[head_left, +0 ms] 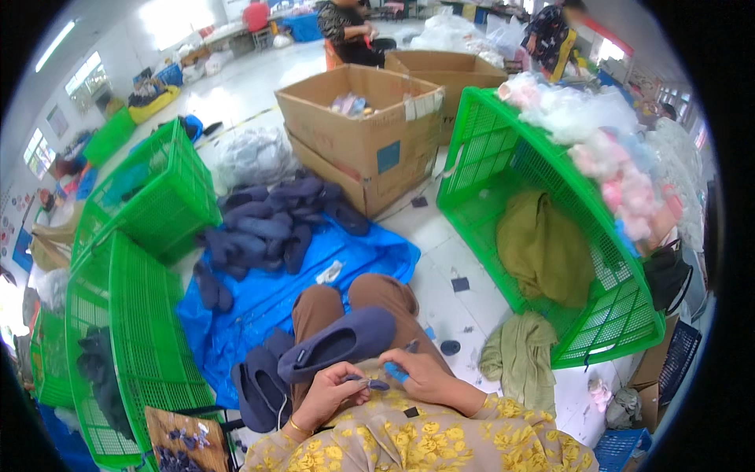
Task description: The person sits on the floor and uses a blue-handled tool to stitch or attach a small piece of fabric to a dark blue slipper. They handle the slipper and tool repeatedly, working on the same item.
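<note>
A navy slipper (370,330) lies across my lap on the brown trousers. Just below it my left hand (330,396) pinches a small navy fabric piece (378,385), its fingertips pressed together. My right hand (429,383) is closed beside it, with blue tape on one finger. Something small and dark sticks out above that hand; what it is I cannot make out. Several more navy slippers (258,393) rest against my left thigh. At the lower left, small navy scraps lie on a wooden board (174,425).
A heap of navy slippers (271,220) covers part of a blue tarp (354,256) ahead. Green crates (130,330) stand left; another crate (464,189) on the right holds olive cloth (543,252). Cardboard boxes (346,134) stand beyond. Two people are farther back.
</note>
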`<state>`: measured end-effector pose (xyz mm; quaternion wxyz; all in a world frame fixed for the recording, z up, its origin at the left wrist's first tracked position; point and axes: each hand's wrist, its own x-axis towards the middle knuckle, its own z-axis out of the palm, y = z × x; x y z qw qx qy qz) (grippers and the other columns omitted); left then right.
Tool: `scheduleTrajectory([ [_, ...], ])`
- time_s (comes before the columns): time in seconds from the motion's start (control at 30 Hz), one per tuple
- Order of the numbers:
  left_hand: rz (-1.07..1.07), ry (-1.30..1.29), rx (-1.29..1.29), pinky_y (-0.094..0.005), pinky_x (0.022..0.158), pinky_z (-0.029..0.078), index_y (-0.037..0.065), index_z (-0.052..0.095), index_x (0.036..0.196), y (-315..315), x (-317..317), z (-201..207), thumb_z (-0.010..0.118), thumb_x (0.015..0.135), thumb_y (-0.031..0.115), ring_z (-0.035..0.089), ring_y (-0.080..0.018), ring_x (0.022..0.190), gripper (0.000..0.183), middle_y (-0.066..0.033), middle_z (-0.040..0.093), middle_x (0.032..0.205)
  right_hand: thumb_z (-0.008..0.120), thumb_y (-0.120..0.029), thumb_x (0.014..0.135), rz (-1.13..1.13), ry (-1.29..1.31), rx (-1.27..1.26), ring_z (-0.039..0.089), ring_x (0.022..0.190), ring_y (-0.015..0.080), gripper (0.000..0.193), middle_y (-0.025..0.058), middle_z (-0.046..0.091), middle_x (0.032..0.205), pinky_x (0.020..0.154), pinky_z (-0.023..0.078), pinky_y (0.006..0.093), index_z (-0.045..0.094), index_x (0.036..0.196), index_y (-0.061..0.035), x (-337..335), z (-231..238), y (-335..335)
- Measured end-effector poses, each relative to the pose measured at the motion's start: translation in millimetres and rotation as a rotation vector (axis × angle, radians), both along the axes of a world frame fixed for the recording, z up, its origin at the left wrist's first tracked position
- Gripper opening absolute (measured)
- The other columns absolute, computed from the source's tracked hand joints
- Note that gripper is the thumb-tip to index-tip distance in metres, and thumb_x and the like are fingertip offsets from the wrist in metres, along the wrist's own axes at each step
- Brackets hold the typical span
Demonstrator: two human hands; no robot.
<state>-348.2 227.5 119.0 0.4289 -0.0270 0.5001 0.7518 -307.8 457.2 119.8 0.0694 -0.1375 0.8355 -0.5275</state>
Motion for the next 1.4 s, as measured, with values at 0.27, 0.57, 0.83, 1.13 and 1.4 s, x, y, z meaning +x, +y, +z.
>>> scheduleTrajectory([
  [0.27, 0.028, 0.225, -0.12, -0.0236, 0.061, 0.052, 0.0, 0.057, 0.096, 21.3, -9.4, 5.6, 0.062, 0.092, 0.005, 0.064, -0.0115, 0.066, 0.009, -0.0081, 0.067, 0.079, 0.066, -0.003, 0.068, -0.082, 0.49, 0.312, 0.064, 0.081, 0.0285, 0.04, 0.0038, 0.061, 0.101, 0.066, 0.052, 0.0374, 0.06, 0.107, -0.0103, -3.0, 16.9, -11.8],
  [0.57, 0.048, 0.197, -0.048, -0.0228, 0.062, 0.051, 0.001, 0.057, 0.102, 21.2, 2.5, -0.6, 0.061, 0.091, 0.004, 0.063, -0.011, 0.068, 0.013, -0.008, 0.067, 0.084, 0.064, -0.002, 0.067, -0.132, 0.552, 0.234, 0.064, 0.083, 0.0254, 0.039, 0.0029, 0.062, 0.098, 0.065, 0.052, 0.0341, 0.06, 0.105, -0.0098, 2.6, 10.7, -15.6],
  [0.83, 0.01, 0.283, -0.181, -0.0215, 0.059, 0.048, 0.001, 0.06, 0.101, 16.8, 7.8, -19.9, 0.062, 0.09, 0.004, 0.06, -0.0076, 0.066, 0.011, -0.0044, 0.065, 0.079, 0.061, -0.006, 0.082, -0.299, 0.565, -0.213, 0.061, 0.077, 0.0156, 0.021, 0.0063, 0.065, 0.093, 0.064, 0.048, 0.0275, 0.058, 0.102, -0.0111, 0.4, 40.6, -28.8],
  [1.13, 0.119, 0.622, -0.452, -0.0207, 0.053, 0.046, 0.0, 0.063, 0.105, 3.2, 3.1, 2.6, 0.054, 0.095, 0.003, 0.055, -0.0054, 0.059, 0.014, -0.0018, 0.061, 0.073, 0.051, -0.019, 0.097, -0.834, -0.046, -1.035, 0.033, 0.046, 0.0038, 0.015, -0.0071, 0.037, 0.06, 0.041, 0.024, 0.0204, 0.058, 0.108, -0.0112, 22.1, 87.5, 95.9],
  [1.4, 0.143, 0.416, -0.397, -0.0191, 0.052, 0.044, 0.001, 0.064, 0.104, -15.5, -2.5, -6.1, 0.055, 0.096, 0.007, 0.055, -0.0047, 0.059, 0.013, -0.001, 0.062, 0.073, 0.037, -0.007, 0.103, -0.569, 0.199, -1.278, 0.024, 0.056, 0.0095, 0.012, 0.0013, 0.031, 0.073, 0.051, 0.026, 0.022, 0.044, 0.102, 0.0024, 152.5, 135.8, 371.1],
])
